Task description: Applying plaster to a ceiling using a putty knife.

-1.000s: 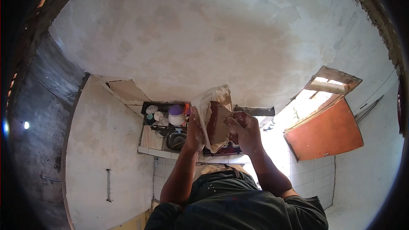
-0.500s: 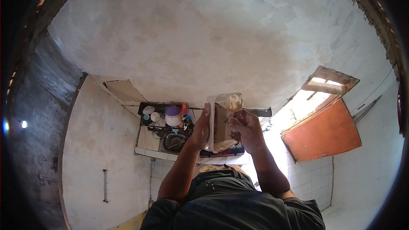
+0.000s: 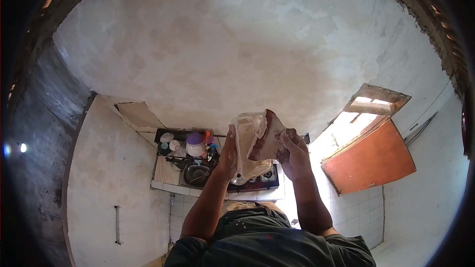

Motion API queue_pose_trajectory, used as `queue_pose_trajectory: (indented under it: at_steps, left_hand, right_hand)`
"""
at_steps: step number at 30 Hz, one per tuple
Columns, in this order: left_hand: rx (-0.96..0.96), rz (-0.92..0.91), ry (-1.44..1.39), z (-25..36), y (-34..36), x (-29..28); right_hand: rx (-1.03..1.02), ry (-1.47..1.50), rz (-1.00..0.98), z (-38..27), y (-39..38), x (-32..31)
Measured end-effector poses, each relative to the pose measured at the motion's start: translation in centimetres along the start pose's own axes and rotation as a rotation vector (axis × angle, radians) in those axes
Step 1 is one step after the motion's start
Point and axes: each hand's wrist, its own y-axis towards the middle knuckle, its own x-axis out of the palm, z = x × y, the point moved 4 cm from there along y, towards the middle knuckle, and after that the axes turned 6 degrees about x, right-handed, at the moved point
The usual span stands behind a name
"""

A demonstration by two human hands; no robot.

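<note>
My left hand (image 3: 227, 159) is closed on the left side of a clear plastic tub (image 3: 242, 154), which is smeared with pale, wet-looking putty. The tub is tipped, with its open side facing right. A broad, flat scraper (image 3: 268, 142) with a reddish-brown edge and pale smears is in my right hand (image 3: 296, 157), gripped at its right side by thumb and fingers. The scraper's left edge lies against or just over the tub's right rim; I cannot tell if they touch. Both are held up in front of me, above the counter.
A large patchy plastered wall (image 3: 208, 59) rises ahead. Below is a tiled counter with a sink (image 3: 197, 174), a stove (image 3: 267, 178) and a dish rack holding bowls and a purple-lidded container (image 3: 195, 144). An orange shutter (image 3: 368, 158) hangs by the bright window at right.
The scraper has come from inside the tub toward its right rim and turned, so its brown edge now shows. The tub has tilted, and my view has shifted slightly.
</note>
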Motion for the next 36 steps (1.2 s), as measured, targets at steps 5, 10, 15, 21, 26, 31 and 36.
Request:
queue_pose_trajectory:
  at_steps: [5, 10, 15, 21, 26, 31, 36]
  left_hand:
    - [-0.002, 0.059, 0.013, -0.5, 0.3, -0.7]
    - [0.002, 0.059, 0.002, -0.3, 1.3, 0.3]
    - [0.266, 0.058, 0.211, -1.6, 3.3, -1.8]
    - [0.173, 0.195, 0.075, -2.1, 4.0, -2.7]
    - [0.260, 0.303, 0.157, -2.6, 4.7, -3.8]
    - [0.219, 0.336, 0.180, -2.6, 5.4, -2.5]
    - [0.133, 0.300, 0.146, -2.3, 5.3, -3.5]
  right_hand:
    - [-0.123, -0.027, 0.076, -0.4, 0.5, -0.9]
    - [-0.187, -0.412, 0.210, -1.3, -0.6, -0.1]
    - [-0.359, -0.647, 0.330, 0.1, -1.8, 1.8]
    - [-0.421, -0.680, 0.397, 2.0, -2.8, 2.8]
    - [-0.441, -0.735, 0.339, 1.5, -2.2, 2.9]
    - [-0.483, -0.558, 0.373, 0.5, -1.0, 1.0]
    - [-0.313, 0.070, 0.223, -0.5, 1.2, -2.0]
